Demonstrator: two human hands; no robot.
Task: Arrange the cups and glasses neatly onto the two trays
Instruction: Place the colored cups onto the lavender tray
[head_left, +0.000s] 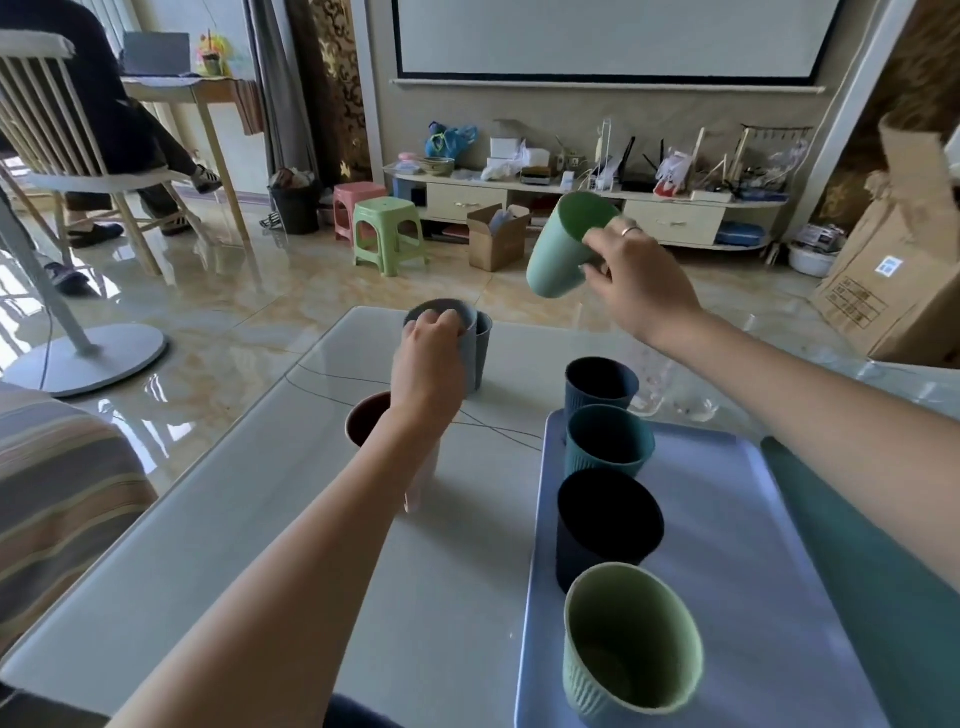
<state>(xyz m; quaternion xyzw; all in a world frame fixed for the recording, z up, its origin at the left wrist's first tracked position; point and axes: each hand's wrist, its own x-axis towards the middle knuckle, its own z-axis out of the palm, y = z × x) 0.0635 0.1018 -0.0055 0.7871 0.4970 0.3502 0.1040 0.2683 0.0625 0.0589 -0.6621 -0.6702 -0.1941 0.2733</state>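
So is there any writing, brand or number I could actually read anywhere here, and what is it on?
None can be read.
Cardboard box, right of the table: a blue-and-white square label and dark printed marks, too blurred to read.
Small boxes on the TV cabinet: too small to tell.
Cups on the lilac tray, the green cup in the right hand and the grey cup under the left hand: no lettering visible.

Views: one only, the head camera, so nothing is shared with another view.
Position: above the near edge of the worktop (260, 545), at the person's head.
Direction: forward and down, across the worktop to the floor (291, 291) and the far wall.
Nearness: close; both forearms enter from the bottom edge.
Lens: wide-angle, edges bent.
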